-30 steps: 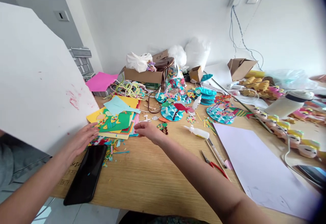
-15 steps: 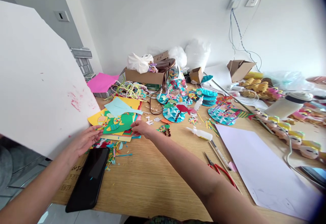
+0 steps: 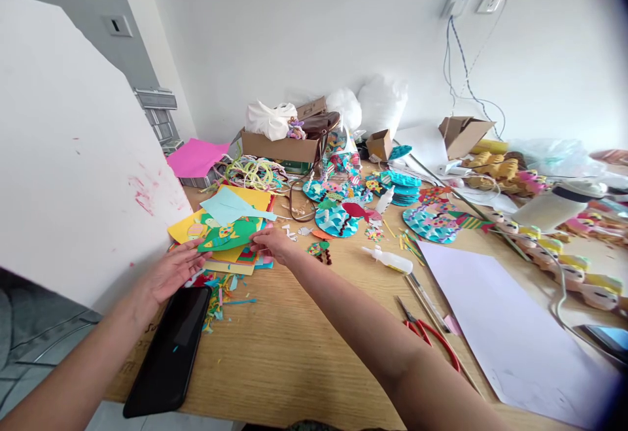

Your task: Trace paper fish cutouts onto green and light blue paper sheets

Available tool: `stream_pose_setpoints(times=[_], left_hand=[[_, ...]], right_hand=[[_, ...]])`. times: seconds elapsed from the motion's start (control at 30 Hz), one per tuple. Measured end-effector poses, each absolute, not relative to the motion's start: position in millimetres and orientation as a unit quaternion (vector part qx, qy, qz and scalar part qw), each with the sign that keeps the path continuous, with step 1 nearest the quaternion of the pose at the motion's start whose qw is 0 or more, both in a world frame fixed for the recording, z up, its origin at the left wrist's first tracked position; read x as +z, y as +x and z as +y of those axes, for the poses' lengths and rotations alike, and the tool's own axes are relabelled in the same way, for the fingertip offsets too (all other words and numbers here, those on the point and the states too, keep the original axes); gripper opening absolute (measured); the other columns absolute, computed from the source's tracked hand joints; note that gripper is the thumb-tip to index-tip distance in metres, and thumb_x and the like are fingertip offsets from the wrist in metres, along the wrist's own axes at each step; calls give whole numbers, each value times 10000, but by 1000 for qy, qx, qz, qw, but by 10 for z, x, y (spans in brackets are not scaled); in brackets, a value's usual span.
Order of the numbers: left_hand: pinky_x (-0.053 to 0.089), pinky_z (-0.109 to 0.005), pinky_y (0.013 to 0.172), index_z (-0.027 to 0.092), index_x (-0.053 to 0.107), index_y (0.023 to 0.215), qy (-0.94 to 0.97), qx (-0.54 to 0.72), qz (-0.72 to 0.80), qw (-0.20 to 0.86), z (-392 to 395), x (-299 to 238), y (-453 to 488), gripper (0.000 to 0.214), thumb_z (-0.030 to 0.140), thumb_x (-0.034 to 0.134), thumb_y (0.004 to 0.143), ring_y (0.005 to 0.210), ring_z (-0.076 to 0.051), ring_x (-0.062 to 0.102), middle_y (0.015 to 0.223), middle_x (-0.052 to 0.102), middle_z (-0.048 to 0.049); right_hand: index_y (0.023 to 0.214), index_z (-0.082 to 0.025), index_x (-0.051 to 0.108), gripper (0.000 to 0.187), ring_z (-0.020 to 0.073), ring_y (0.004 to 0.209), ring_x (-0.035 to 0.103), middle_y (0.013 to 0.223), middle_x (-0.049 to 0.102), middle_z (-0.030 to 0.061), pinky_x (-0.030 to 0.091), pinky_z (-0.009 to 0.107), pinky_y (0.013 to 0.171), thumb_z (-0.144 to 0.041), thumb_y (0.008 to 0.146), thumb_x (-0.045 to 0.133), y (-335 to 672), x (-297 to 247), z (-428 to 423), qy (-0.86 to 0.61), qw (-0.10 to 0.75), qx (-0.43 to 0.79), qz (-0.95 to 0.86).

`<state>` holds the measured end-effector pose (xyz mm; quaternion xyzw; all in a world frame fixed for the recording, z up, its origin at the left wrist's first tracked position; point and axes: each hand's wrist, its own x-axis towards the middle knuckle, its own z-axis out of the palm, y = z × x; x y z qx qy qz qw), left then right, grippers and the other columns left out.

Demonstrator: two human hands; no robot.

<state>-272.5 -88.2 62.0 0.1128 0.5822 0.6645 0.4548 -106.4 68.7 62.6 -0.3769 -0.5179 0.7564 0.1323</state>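
Note:
A green paper sheet (image 3: 235, 235) carrying cut-out paper fish is raised slightly at its near side, above a pile of coloured paper (image 3: 185, 228). My left hand (image 3: 179, 271) has the sheet's left end at its fingertips, with the palm turned partly upward. At the right end, my right hand (image 3: 269, 244) pinches the edge between thumb and fingers. A light blue paper piece (image 3: 228, 203) lies across the far part of the pile. Paper scraps (image 3: 220, 293) and a black phone (image 3: 169, 352) are close to my left hand.
A large white board (image 3: 83, 143) leans at the left. Glue bottle (image 3: 390, 259), red-handled scissors (image 3: 429, 336) and a white sheet (image 3: 495, 320) lie to the right. Decorated blue discs (image 3: 336, 220) stand behind, near a cardboard box (image 3: 279, 146). A white bottle (image 3: 557, 205) rests farther right.
The green sheet's near edge has lifted and curved upward. My left hand has shifted slightly right and turned its palm more upward, while my right hand stays at the right end.

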Motion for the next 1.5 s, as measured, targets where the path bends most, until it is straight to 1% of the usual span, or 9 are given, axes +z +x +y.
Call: stream_pose_setpoints(times=[0.17, 0.3, 0.43, 0.63, 0.73, 1.07, 1.27, 1.37, 1.5], left_hand=[[570, -190, 607, 84, 598, 979, 118, 670, 572, 457, -866, 591, -2722, 283, -57, 397, 838, 777, -173, 696, 827, 689, -123], [578, -201, 618, 114, 594, 1013, 121, 684, 562, 449, -866, 564, -2720, 311, -55, 412, 826, 785, -179, 700, 855, 701, -111], [587, -219, 642, 119, 587, 1090, 114, 701, 550, 440, -853, 544, -2705, 357, -45, 434, 812, 759, -174, 703, 853, 710, -99], [588, -215, 655, 109, 514, 1240, 101, 711, 540, 439, -785, 577, -2604, 461, -46, 368, 832, 729, -157, 702, 780, 714, -86], [588, -210, 659, 108, 489, 1273, 105, 717, 534, 436, -760, 581, -2569, 490, -56, 359, 830, 725, -155, 702, 770, 716, -86], [587, -210, 658, 70, 518, 1233, 106, 712, 537, 440, -765, 566, -2598, 428, -35, 335, 860, 744, -168, 703, 782, 716, -118], [586, -220, 672, 105, 562, 1202, 104, 713, 535, 441, -807, 594, -2608, 439, -44, 367, 838, 766, -168, 700, 812, 717, -108], [585, -218, 671, 117, 574, 1184, 113, 714, 541, 431, -832, 640, -2586, 436, -48, 386, 827, 747, -155, 698, 830, 721, -96], [576, -226, 711, 143, 558, 1214, 136, 706, 544, 432, -872, 744, -2532, 459, -34, 441, 807, 821, -168, 694, 895, 723, -108]], right_hand=[[689, -125, 629, 201, 50, 453, 555, 587, 643, 0, 407, 144, 432, -47, 818, 496, -1061, 694, 685, -353, 131, 784, -493], [696, -123, 641, 198, 52, 450, 557, 592, 651, 3, 418, 147, 440, -43, 814, 504, -1061, 695, 683, -343, 133, 798, -478], [683, -120, 637, 172, 53, 439, 556, 574, 647, 3, 411, 140, 419, -40, 795, 535, -1064, 665, 675, -341, 135, 807, -464], [666, -106, 629, 211, 71, 435, 567, 544, 636, 11, 405, 150, 400, -10, 801, 499, -1088, 631, 620, -341, 125, 816, -449], [665, -108, 628, 227, 67, 436, 567, 538, 634, 6, 406, 146, 405, -10, 812, 486, -1097, 628, 592, -341, 132, 818, -443], [702, -89, 633, 179, 66, 428, 577, 549, 640, 17, 427, 139, 398, -25, 816, 510, -1108, 564, 576, -322, 118, 840, -421], [704, -91, 627, 233, 65, 438, 573, 508, 628, 13, 428, 139, 427, -28, 848, 456, -1112, 559, 570, -316, 120, 849, -405], [697, -78, 637, 231, 78, 468, 590, 522, 638, 34, 438, 150, 446, -34, 848, 468, -1109, 609, 540, -301, 111, 859, -399], [680, -92, 629, 252, 65, 490, 591, 535, 637, 22, 432, 134, 455, -37, 858, 460, -1106, 683, 508, -291, 138, 866, -381]])
